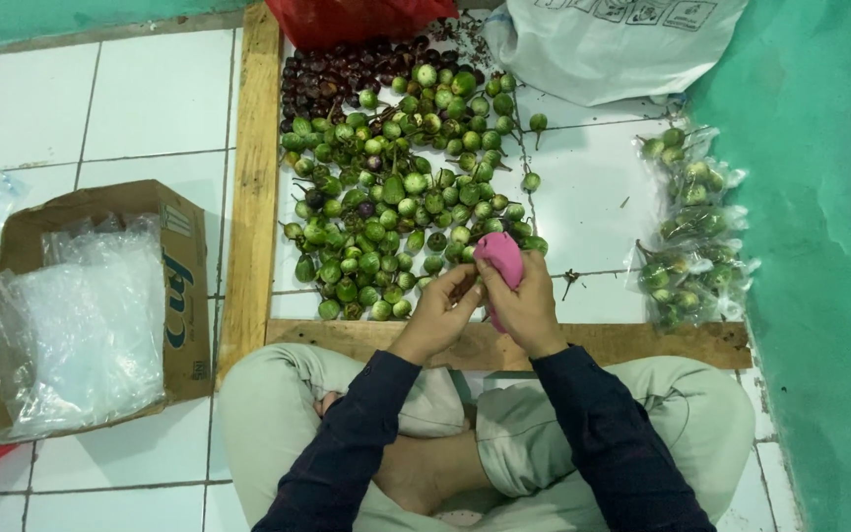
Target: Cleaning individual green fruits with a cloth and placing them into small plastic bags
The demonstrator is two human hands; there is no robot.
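Right now a pink bag (500,258) is being held just above the near edge of a heap of small green eggplants (401,187), where it is handy for filling. The right hand (527,307) is clamping its bunched body, while the left hand (440,313) is pinching at its edge with fingertips together, seemingly working it open. Both are hovering over a wooden frame (255,187) on the tiled floor (140,99). Filled clear bags (689,232) are lying to the right, and a cardboard box (100,296) of empty plastic bags is sitting to the left.
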